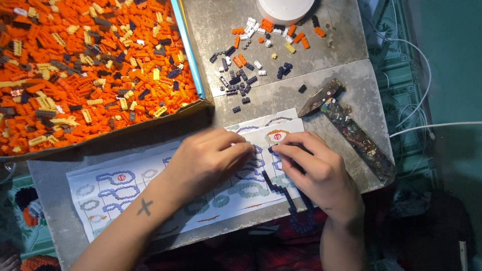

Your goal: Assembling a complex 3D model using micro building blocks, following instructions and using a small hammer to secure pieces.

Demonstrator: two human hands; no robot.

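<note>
Your left hand (213, 160) and right hand (314, 168) pinch together on a dark brick chain (281, 190) lying over the instruction sheet (115, 188) on the counter (301, 95) — light, brittle at its joints — support it near the seam.

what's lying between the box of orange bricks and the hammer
In the head view, a loose scatter of small dark bricks on bare grey tabletop.

The left hand (211, 158) covers part of the sheet (115, 188), hiding its fingertips. The right hand (314, 168) hides where the dark chain (281, 193) begins. Above them, the tray (193, 65) and white tub (285, 9) run off-frame.
</note>
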